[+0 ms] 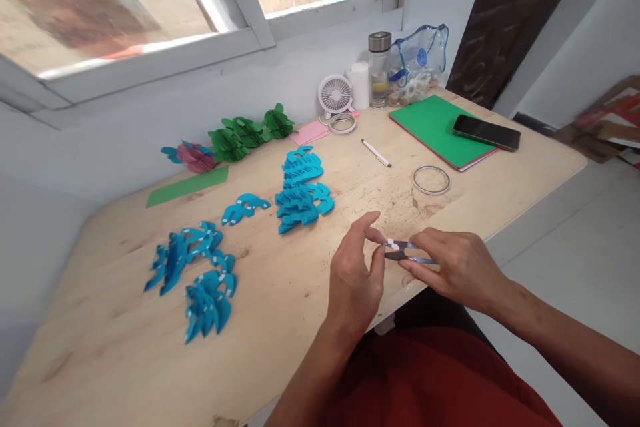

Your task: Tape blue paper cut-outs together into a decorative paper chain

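My right hand (463,268) grips a pair of small thread snips (396,255) between thumb and fingers, blades pointing left. Small white pieces (393,244), which look like bits of tape, cling to the upper blade. My left hand (353,273) is closed in a pinch at the blade tips; whatever lies between its fingertips is too small to make out. Left of my hands, blue cut-paper shapes lie in stacks (300,203) and in loose groups (207,307), several bearing little white squares.
A tape ring (431,180) and a pen (376,153) lie beyond my hands. A phone (487,132) rests on green sheets (430,125). Along the wall stand green paper pieces (250,132), a small fan (335,94), a glass bottle (379,73) and a clear bag (420,57).
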A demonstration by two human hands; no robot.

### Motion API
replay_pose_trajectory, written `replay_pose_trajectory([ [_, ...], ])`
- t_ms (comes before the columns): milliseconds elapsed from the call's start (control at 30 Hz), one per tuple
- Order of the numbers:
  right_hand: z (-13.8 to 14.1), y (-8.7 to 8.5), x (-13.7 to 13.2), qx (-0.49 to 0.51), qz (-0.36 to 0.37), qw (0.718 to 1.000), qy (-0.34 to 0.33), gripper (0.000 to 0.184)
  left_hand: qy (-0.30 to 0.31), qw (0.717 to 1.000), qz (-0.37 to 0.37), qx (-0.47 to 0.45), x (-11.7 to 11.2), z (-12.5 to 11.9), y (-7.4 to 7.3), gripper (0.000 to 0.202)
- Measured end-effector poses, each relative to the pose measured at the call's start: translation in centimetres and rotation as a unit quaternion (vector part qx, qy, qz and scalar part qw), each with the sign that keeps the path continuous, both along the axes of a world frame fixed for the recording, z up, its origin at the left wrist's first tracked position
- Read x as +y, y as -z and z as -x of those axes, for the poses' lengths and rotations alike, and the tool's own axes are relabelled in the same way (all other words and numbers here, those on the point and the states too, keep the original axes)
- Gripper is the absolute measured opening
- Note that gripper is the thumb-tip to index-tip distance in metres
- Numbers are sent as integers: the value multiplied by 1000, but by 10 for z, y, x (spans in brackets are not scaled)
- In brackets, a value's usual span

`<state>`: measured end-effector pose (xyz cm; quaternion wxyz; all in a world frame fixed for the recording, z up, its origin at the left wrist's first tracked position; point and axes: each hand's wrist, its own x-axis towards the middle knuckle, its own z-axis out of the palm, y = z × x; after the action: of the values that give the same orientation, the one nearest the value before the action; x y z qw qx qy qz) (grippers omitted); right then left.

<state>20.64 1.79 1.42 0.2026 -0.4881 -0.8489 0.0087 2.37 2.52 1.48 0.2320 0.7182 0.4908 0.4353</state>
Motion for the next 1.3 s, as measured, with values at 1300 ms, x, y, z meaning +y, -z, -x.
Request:
replay_pose_trajectory([
  [1300,-9,9,3,36,126,989,65,29,-25,990,-5,-142,4,-5,10,55],
])
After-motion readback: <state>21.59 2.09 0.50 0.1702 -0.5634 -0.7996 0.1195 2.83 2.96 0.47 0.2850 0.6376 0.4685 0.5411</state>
